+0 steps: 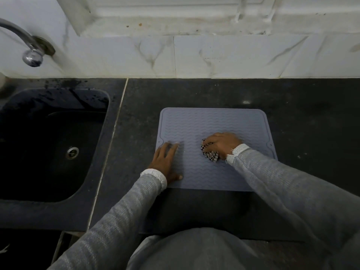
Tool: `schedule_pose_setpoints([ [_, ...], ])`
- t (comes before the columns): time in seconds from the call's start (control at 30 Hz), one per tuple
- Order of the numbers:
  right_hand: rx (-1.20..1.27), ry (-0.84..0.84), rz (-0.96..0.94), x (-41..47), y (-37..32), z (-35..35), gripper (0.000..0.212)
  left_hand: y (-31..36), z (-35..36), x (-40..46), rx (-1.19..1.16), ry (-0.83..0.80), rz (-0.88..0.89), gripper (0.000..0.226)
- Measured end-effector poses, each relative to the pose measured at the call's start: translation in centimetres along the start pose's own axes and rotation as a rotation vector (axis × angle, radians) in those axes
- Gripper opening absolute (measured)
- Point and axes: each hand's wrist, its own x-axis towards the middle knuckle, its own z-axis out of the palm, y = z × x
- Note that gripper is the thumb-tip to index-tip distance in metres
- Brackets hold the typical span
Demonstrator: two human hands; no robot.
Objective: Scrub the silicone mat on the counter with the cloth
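the right hand (224, 144), right of the frame's middle, is curled down over a bunched black-and-white checked cloth (210, 152) and grips it against the silicone mat (194, 129), with folds of the fabric showing at the left and lower edge of the fist; the left hand (166, 160), lower and to the left, lies flat with straight, spread fingers pressing on the mat's left edge, the thumb resting near its lower left corner; both arms come up from the bottom of the frame in grey knitted sleeves (282, 184) with pale cuffs; the mat is a bluish-grey rectangle with rounded corners, a raised rim and rows of zigzag ridges, and it lies flat in the middle of the frame on a dark, speckled stone counter (302, 123), its lower edge set back from the counter's front edge; a pale seam line (115, 129) runs down the counter left of the mat, and beyond it, at the left of the frame, sits a dark sink (48, 98) with a round metal drain (72, 152); a chrome tap (29, 49) comes out of the wall at the upper left; behind the counter runs a white marble-veined tile wall (214, 55), and above it, along the top of the frame, a stained white ledge (175, 26)
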Motion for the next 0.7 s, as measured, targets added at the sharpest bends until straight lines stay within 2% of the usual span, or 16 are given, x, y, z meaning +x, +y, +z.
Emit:
schedule_pose_setpoints([
  [0.13, 0.007, -0.097, 0.005, 1.0, -0.4, -1.0, 0.05, -1.9, -1.2, -0.3, 0.012, 0.057, 0.03, 0.112],
  [0.33, 0.049, 0.06, -0.077, 4.0, -3.8, -3.4, 0.044, -3.4, -2.9, 0.1, 0.116, -0.074, -0.016, 0.124],
  [0.47, 0.085, -0.027, -0.038, 6.9, -6.7, -2.7, 0.035, -3.7, -3.1, -0.1, 0.149, -0.102, -0.019, 0.127],
  [0.63, 0.026, -0.03, -0.127, 4.1, -3.6, -1.2, 0.036, -3.8, -3.2, -0.4, 0.156, -0.106, -0.018, 0.128],
  [0.7, 0.032, -0.075, -0.101, 3.2, -2.5, -1.3, 0.036, -3.8, -3.1, -0.4, 0.15, -0.108, -0.02, 0.128],
])
